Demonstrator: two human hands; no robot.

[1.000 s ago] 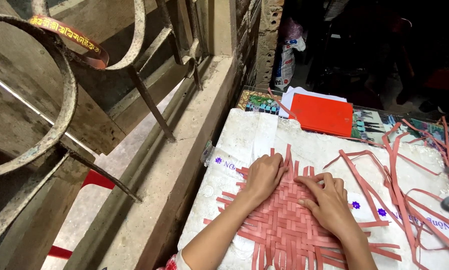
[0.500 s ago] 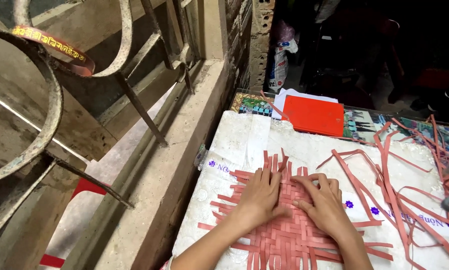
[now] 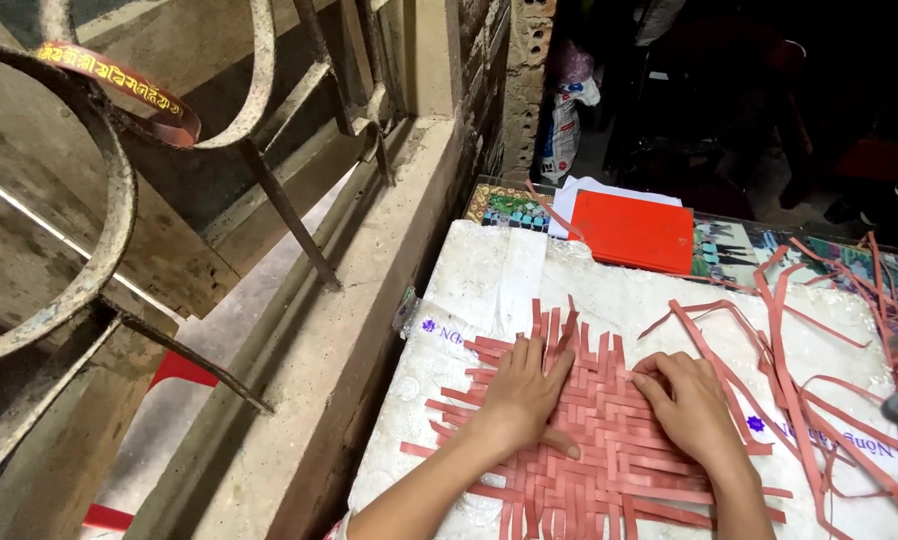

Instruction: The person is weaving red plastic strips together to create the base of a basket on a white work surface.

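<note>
A flat mat woven from red paper strips lies on a white foam board. My left hand rests palm down on the mat's left part, fingers spread toward the loose strip ends at its top. My right hand presses on the mat's right part, its fingers curled at the weave's edge. Neither hand lifts anything. Loose red strips trail off the mat to the right.
A red folder on white papers lies at the board's far edge, over a patterned surface. A concrete ledge and rusty iron grille run along the left. A white bag stands in the dark back.
The view has shifted a little right and down. My left hand has slid lower on the mat, and my right hand has drawn closer to it; both stay pressed on the weave.
</note>
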